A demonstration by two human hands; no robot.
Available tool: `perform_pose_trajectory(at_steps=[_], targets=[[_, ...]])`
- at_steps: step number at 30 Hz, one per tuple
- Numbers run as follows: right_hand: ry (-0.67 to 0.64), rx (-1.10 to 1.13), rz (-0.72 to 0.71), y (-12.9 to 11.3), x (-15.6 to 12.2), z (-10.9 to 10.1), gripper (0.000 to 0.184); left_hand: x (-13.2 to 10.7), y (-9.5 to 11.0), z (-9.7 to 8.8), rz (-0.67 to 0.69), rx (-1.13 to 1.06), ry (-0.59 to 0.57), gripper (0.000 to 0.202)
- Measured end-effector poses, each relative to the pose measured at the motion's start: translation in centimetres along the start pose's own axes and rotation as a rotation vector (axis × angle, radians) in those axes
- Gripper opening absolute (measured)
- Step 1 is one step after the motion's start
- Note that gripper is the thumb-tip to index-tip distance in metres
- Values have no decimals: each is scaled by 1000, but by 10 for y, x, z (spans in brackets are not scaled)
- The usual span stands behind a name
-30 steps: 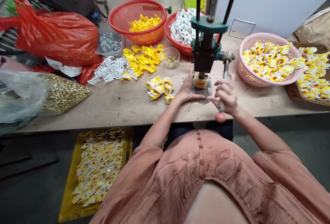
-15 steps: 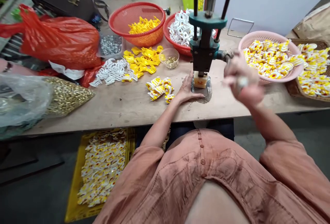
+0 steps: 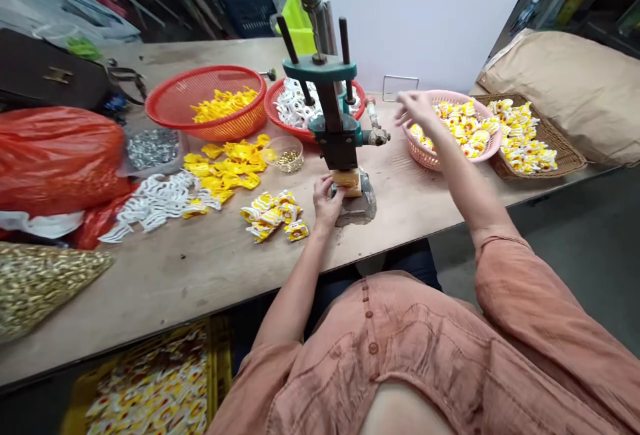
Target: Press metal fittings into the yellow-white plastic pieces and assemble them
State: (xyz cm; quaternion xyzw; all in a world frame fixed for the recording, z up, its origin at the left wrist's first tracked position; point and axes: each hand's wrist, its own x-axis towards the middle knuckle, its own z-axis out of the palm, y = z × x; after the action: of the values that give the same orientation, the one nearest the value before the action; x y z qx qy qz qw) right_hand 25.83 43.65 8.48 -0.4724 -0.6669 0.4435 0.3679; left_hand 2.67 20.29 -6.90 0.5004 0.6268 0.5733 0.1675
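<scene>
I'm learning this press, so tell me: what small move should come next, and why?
Probably draw the left hand clear of the block before the lever moves: it is right at the block, below the press head, while the right hand is off the lever.

No readable text, numbers or signs in our view. Ten o'clock: metal clasp [image 3: 57, 75] on dark bag [image 3: 25, 55], no lettering we can make out. Near dial centre: reddish mark [image 3: 345, 181] on pale block [image 3: 355, 188] under press [image 3: 338, 148], too blurred for us.
</scene>
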Motion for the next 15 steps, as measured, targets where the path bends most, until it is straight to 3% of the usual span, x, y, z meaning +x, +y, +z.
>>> perform_pose_trajectory(at_steps=[3, 6, 8, 12, 15], targets=[[197, -625, 63, 19, 9, -75, 33, -4, 11, -6, 29, 60, -11, 11], [86, -1016, 241, 39, 9, -121, 30, -13, 18, -29, -19, 72, -70, 18], [27, -1072, 274, 55, 6, -129, 31, -20, 17, -54, -50, 124, -82, 29], [87, -1037, 172, 80, 8, -121, 42, -28, 8, -113, 5, 364, -84, 37], [103, -967, 151, 86, 11, -123, 51, -29, 8, -142, 0, 493, -150, 44]])
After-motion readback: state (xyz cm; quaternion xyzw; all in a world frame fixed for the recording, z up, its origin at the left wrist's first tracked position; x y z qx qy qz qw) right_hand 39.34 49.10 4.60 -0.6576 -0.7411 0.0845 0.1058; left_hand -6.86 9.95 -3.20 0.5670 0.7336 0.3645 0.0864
